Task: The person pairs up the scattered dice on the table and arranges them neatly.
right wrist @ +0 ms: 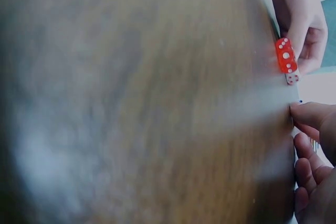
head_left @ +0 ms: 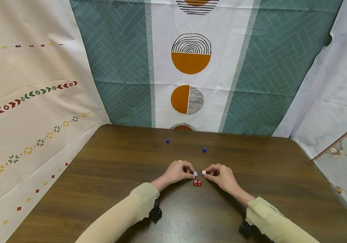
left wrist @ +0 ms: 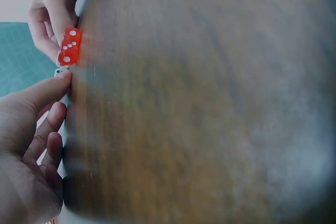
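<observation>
Near the middle of the table, my left hand [head_left: 177, 172] pinches a white die [head_left: 195, 174] between thumb and fingers. Facing it from the right, my right hand [head_left: 223, 177] pinches another white die [head_left: 204, 172]; a small gap separates the two. Just nearer to me, two red dice [head_left: 197, 182] lie side by side, touching. In the left wrist view the white die [left wrist: 61, 72] shows at the left thumb tip, below the red dice [left wrist: 70, 46]. The right wrist view shows my right thumb [right wrist: 310, 113], but the die in that hand is hidden there.
Farther back on the brown wooden table [head_left: 124, 148] lie two blue dice, one blue die [head_left: 168, 140] to the left and another blue die [head_left: 204, 149] to the right. Patterned cloths hang behind and along both sides. Each wrist carries a black camera.
</observation>
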A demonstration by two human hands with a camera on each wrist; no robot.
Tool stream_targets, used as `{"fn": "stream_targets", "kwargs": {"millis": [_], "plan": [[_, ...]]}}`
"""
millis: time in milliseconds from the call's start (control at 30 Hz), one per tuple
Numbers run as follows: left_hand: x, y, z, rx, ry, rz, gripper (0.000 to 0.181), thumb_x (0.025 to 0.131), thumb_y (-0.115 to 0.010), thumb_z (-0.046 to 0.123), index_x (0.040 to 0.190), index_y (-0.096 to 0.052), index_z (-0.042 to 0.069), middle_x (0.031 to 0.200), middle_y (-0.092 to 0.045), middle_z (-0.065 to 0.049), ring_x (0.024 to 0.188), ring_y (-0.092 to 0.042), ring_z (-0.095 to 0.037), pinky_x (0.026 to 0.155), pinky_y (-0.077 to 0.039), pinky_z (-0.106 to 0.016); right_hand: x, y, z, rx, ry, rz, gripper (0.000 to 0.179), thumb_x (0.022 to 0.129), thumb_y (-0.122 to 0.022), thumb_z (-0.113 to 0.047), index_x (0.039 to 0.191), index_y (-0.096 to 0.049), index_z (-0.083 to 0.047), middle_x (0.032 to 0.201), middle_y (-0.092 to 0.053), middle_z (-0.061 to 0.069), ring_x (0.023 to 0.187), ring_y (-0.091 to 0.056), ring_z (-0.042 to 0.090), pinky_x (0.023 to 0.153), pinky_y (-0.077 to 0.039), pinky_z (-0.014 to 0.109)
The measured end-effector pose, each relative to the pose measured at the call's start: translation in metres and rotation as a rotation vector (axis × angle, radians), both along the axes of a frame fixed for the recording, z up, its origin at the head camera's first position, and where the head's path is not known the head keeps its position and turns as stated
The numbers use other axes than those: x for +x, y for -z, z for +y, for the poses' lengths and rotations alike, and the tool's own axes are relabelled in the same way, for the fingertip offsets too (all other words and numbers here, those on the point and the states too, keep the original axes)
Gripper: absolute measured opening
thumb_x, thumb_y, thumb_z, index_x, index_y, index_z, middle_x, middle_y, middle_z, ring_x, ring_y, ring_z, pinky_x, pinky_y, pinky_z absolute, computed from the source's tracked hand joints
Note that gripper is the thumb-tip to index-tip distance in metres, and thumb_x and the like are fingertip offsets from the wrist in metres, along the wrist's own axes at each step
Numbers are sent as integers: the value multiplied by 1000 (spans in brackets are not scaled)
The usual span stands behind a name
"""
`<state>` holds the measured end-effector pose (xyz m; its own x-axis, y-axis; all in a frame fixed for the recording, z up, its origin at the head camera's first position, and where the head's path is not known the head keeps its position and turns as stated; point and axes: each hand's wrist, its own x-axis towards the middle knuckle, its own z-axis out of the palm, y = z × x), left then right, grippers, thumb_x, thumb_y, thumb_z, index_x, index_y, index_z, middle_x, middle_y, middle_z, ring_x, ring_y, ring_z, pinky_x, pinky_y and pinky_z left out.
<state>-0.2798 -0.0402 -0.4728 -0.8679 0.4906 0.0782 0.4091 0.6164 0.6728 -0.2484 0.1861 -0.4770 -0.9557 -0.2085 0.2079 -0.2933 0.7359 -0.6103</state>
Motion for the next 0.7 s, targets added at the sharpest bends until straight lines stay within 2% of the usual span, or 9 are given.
{"fn": "stream_targets", "kwargs": {"millis": [400, 700], "plan": [[1, -1, 1, -2, -5, 2, 8, 82, -81, 25, 88, -77, 21, 73, -61, 7, 64, -46, -4, 64, -33, -20, 3, 0, -6, 9, -39, -8, 11, 82, -81, -23, 93, -78, -24, 75, -59, -8, 67, -48, 6, 62, -38, 21], [-1, 1, 1, -14, -5, 14, 8, 82, -81, 25, 87, -77, 22, 72, -61, 7, 63, -46, -3, 63, -33, -20, 0, 3, -7, 10, -73, 25, 12, 81, -82, -24, 92, -78, -26, 73, -59, -9, 66, -47, 4, 60, -38, 20]]}}
